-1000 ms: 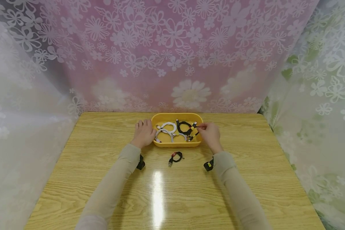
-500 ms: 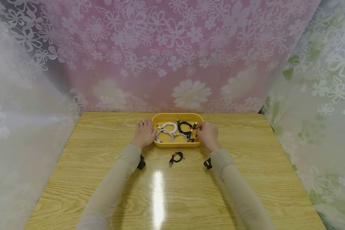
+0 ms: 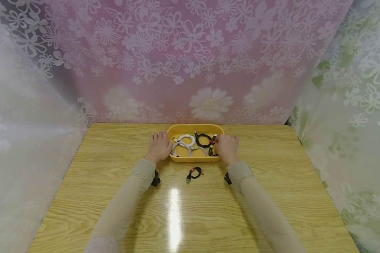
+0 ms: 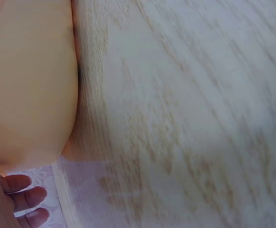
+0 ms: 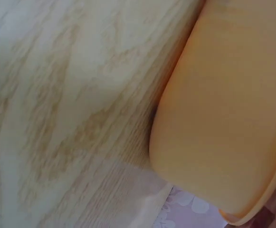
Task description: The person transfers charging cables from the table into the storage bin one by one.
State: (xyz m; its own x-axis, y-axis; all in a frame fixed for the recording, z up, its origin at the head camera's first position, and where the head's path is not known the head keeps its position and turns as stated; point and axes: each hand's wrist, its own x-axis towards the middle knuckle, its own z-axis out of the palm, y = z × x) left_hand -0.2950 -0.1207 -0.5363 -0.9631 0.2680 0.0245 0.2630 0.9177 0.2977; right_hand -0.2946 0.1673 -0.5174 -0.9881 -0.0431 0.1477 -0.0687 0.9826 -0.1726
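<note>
A yellow plastic bin [image 3: 194,159] with several coiled cables stands near the table's far edge. My left hand [image 3: 158,146] holds its left end, thumb over the rim; fingertips [image 4: 35,195] show past the bin's side [image 4: 28,85] in the left wrist view. At the right end, my right hand [image 3: 227,147] reaches over the rim and pinches a black cable [image 3: 210,151] with a yellow tie, low inside the bin. Its fingertips are hidden there. The right wrist view shows mostly the bin's outer wall [image 5: 218,104].
Inside the bin lie a white coil [image 3: 194,140], a pale grey coil [image 3: 172,149] and a black coil [image 3: 197,140] with a red tie. Another black USB cable [image 3: 189,176] with a red tie lies on the wooden table [image 3: 202,218] in front. Flowered curtains [image 3: 209,100] enclose the table.
My right hand has moved left and farther into the bin's right end, bringing the yellow-tied black cable with it. The left hand has stayed at the left rim.
</note>
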